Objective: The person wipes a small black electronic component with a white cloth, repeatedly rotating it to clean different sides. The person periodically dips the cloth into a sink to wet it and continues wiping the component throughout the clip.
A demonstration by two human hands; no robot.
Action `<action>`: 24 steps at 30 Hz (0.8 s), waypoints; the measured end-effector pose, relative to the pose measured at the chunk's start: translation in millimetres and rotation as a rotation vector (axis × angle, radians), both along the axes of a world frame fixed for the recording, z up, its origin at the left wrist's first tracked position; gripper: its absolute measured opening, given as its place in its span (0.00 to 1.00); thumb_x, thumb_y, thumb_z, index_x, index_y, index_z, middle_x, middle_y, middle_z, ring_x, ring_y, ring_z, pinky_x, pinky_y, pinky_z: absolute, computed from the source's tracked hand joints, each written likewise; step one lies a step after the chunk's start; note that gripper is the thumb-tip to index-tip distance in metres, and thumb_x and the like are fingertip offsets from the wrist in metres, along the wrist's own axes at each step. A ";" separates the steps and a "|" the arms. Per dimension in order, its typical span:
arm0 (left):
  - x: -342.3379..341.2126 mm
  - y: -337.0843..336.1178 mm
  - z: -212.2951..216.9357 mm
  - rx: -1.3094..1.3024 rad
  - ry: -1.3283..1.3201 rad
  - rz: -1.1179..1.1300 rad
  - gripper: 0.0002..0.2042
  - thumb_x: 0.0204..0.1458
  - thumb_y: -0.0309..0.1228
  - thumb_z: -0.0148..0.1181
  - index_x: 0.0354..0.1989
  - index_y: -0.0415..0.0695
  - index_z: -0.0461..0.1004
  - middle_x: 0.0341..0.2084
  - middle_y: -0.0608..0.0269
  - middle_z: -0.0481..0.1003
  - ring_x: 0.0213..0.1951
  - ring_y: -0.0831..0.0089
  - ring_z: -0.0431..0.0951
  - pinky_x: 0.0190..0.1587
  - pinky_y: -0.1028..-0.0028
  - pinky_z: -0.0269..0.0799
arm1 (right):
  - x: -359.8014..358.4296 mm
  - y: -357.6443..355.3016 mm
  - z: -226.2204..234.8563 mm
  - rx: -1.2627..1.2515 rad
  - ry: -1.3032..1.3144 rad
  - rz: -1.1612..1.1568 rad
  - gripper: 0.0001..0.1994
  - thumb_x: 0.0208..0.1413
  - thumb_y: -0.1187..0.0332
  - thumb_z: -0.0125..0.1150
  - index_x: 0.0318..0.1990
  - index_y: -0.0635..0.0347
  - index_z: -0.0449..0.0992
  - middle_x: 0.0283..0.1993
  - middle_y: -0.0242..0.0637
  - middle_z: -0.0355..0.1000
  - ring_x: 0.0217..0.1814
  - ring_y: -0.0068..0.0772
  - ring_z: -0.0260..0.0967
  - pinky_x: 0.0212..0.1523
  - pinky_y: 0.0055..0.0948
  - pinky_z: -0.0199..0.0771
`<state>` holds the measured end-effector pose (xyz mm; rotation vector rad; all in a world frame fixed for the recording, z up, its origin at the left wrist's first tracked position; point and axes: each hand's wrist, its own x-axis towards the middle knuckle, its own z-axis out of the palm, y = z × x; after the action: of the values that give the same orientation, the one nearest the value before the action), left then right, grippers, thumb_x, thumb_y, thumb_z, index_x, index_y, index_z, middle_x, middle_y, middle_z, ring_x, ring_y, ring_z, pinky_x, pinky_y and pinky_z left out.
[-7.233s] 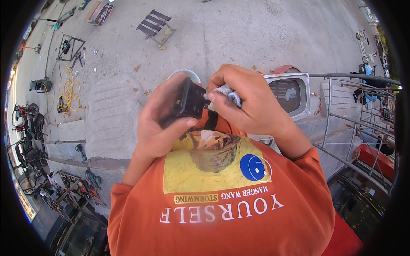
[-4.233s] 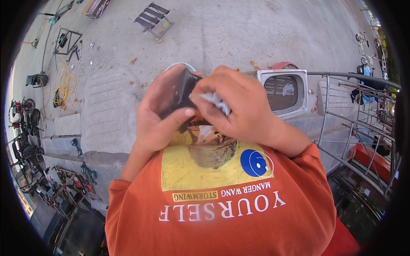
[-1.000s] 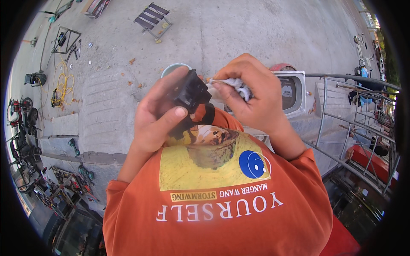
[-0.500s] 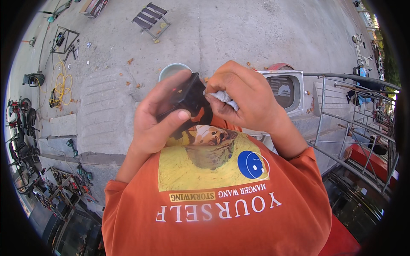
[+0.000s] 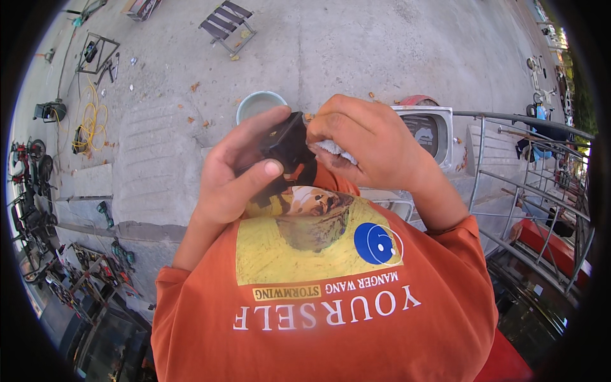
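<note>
One black plastic case (image 5: 284, 141), mid-frame, is gripped by the fingers of the left hand (image 5: 223, 175), and it might be knocked loose if the grey cloth (image 5: 335, 150) pinched by the right hand (image 5: 372, 141) were pushed against it too hard.

The left hand (image 5: 226, 167) is cupped; the right hand (image 5: 372, 140) pinches (its fingers (image 5: 334, 122) curled).

Cloth (image 5: 336, 149) nearer black box (image 5: 286, 139), perhaps touching
</note>
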<state>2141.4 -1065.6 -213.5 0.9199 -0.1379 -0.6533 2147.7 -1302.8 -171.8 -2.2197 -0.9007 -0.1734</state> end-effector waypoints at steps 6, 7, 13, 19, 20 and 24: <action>-0.5 -0.5 3.7 0.022 -0.016 0.003 0.35 0.53 0.31 0.67 0.67 0.29 0.61 0.56 0.46 0.73 0.52 0.65 0.78 0.52 0.69 0.74 | 1.9 -5.0 -2.3 -0.001 0.034 -0.002 0.13 0.46 0.78 0.68 0.40 0.60 0.75 0.37 0.37 0.73 0.32 0.38 0.74 0.29 0.31 0.74; -0.4 2.9 3.7 -0.003 -0.049 -0.027 0.33 0.54 0.27 0.66 0.67 0.30 0.61 0.58 0.47 0.72 0.57 0.64 0.75 0.58 0.67 0.70 | 3.1 -10.7 -5.4 -0.010 0.051 -0.019 0.13 0.47 0.79 0.68 0.40 0.60 0.75 0.37 0.37 0.74 0.32 0.37 0.74 0.30 0.31 0.74; 1.5 3.8 7.7 0.043 -0.004 -0.023 0.32 0.52 0.22 0.65 0.67 0.31 0.62 0.60 0.49 0.71 0.62 0.64 0.71 0.65 0.64 0.65 | -2.8 -13.2 -1.0 0.105 0.040 -0.048 0.11 0.48 0.80 0.69 0.39 0.60 0.76 0.36 0.38 0.74 0.32 0.36 0.74 0.30 0.29 0.73; 2.1 1.6 8.2 0.044 -0.050 -0.023 0.32 0.51 0.21 0.64 0.66 0.33 0.63 0.60 0.51 0.71 0.63 0.65 0.71 0.66 0.65 0.63 | -8.1 -4.0 -1.4 0.081 0.013 -0.066 0.12 0.46 0.78 0.71 0.39 0.60 0.77 0.36 0.38 0.74 0.32 0.36 0.73 0.28 0.30 0.72; 2.0 1.6 9.0 0.045 -0.055 -0.025 0.31 0.51 0.21 0.64 0.66 0.33 0.64 0.60 0.51 0.71 0.63 0.66 0.71 0.66 0.66 0.63 | -9.2 -2.2 -2.1 0.075 0.006 -0.080 0.13 0.45 0.78 0.71 0.39 0.60 0.77 0.36 0.38 0.74 0.32 0.36 0.73 0.28 0.30 0.72; 0.8 2.2 5.0 0.012 -0.032 -0.023 0.31 0.52 0.21 0.64 0.66 0.33 0.64 0.60 0.50 0.71 0.62 0.65 0.71 0.66 0.65 0.64 | -9.7 2.7 -0.5 0.064 -0.022 -0.049 0.14 0.44 0.77 0.72 0.39 0.60 0.76 0.36 0.39 0.73 0.31 0.38 0.73 0.27 0.31 0.72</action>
<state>2142.3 -1063.4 -208.5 0.9423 -0.1734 -0.6611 2138.0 -1300.1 -172.3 -2.1857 -0.8418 -0.2470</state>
